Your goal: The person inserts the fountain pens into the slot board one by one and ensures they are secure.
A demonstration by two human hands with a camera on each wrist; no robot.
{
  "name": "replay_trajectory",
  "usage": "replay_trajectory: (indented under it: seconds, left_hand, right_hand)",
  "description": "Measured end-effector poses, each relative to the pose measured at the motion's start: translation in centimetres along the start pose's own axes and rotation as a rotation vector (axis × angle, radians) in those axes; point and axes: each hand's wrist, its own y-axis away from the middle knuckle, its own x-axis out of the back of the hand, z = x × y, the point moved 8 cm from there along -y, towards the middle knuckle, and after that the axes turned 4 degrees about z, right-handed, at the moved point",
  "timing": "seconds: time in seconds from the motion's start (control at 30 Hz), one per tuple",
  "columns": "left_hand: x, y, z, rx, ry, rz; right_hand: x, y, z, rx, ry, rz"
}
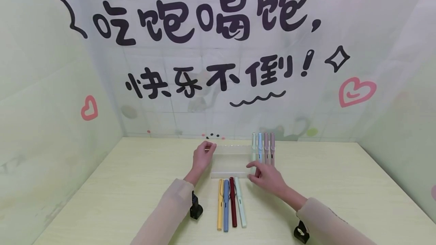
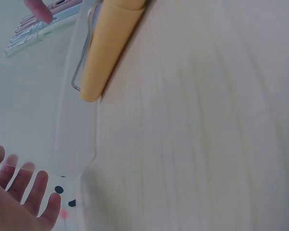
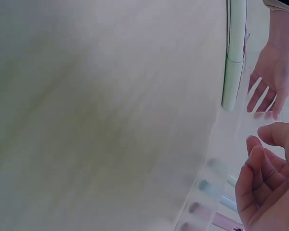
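Left hand (image 1: pixel 201 158) at clear tray (image 1: pixel 231 163) left end, can't tell if pinching. Right hand (image 1: pixel 269 179): grip loose, empty, beside right pens (image 1: pixel 266 149). Near pens (image 1: pixel 233 203) on table (image 1: pixel 306 169).

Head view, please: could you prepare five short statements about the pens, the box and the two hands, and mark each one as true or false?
1. Four pens lie on the table in front of the box. True.
2. The dark red pen is the leftmost of these four. False: the yellow pen is leftmost.
3. The left hand is at the left end of the box. True.
4. The right hand grips the yellow pen. False: the right hand is near the right part of the box, and the yellow pen lies on the table.
5. Two mauve pens are to the right of the light blue pen. True.
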Motion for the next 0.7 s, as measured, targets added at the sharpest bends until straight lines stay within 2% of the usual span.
replay_trajectory:
  seconds: [0.33,0.7]
  left_hand:
    - [0.0,0.0,0.0,0.001,-0.004,-0.003]
    - [-0.1,-0.1,-0.2,0.016,-0.014,-0.005]
  right_hand:
    - [-1.5,0.4,-0.1,0.011,-0.103,-0.103]
    - [-3.5,0.3,-0.9,-0.007,-0.148,-0.232]
